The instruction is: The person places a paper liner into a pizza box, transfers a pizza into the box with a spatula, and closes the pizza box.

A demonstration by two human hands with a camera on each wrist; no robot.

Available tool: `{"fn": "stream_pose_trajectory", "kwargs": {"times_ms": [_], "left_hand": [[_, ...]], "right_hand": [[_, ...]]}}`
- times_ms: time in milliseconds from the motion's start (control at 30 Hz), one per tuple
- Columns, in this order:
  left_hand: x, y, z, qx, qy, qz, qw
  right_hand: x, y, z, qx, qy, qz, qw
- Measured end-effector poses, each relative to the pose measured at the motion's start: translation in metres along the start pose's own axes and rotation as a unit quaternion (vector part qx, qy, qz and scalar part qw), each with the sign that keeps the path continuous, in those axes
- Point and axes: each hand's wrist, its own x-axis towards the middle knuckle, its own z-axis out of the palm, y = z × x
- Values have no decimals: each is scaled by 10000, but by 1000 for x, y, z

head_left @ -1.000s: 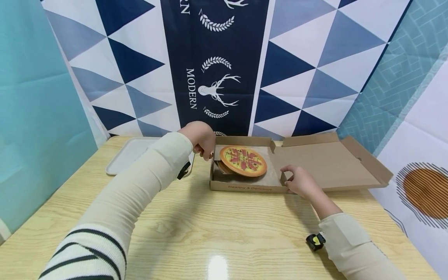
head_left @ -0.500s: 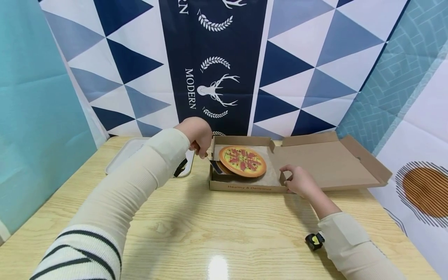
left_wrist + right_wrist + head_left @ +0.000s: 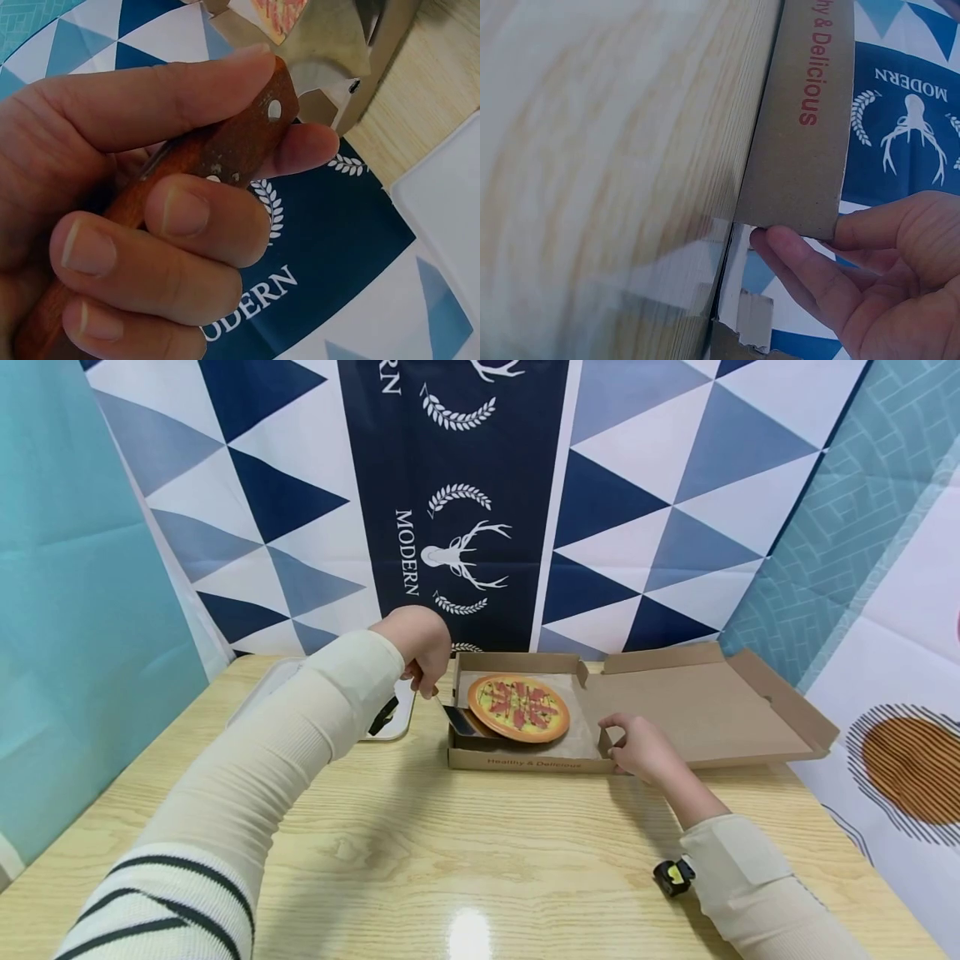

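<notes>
Plainly, the left hand [image 3: 429,652] grips the spatula handle [image 3: 236,142]; the right hand [image 3: 641,747] pinches the cardboard box [image 3: 799,157].

The left forearm [image 3: 240,777] stretches forward and inward, wrist [image 3: 393,631] bent, the left grip [image 3: 427,647] pointing downward; its thumb [image 3: 172,101] lies extended while three fingers [image 3: 187,214] curl in tightly. The right forearm [image 3: 757,868] also slants forward and inward, and the right grip [image 3: 641,747] pinches, its fingertips [image 3: 784,244] drawn close together.
</notes>
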Motion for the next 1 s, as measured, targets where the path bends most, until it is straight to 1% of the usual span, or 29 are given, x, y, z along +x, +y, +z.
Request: {"fn": "stream_pose_trajectory", "kwargs": {"times_ms": [100, 167, 400, 567, 767, 1000], "left_hand": [[-1, 0, -1, 197, 20, 54, 9998], [-2, 0, -1, 227, 4, 43, 9997], [-7, 0, -2, 205, -98, 13, 9997], [-13, 2, -4, 232, -119, -94, 9996], [-19, 3, -4, 122, -1, -198, 9997], [-27, 4, -4, 280, 192, -306, 9990]], "right_hand": [[0, 0, 0, -9, 9, 10, 10000], [0, -1, 0, -12, 3, 16, 10000], [0, -1, 0, -5, 10, -12, 10000], [0, -1, 1, 16, 7, 58, 10000], [-1, -1, 0, -42, 28, 36, 10000], [-1, -1, 0, -53, 41, 12, 10000]]}}
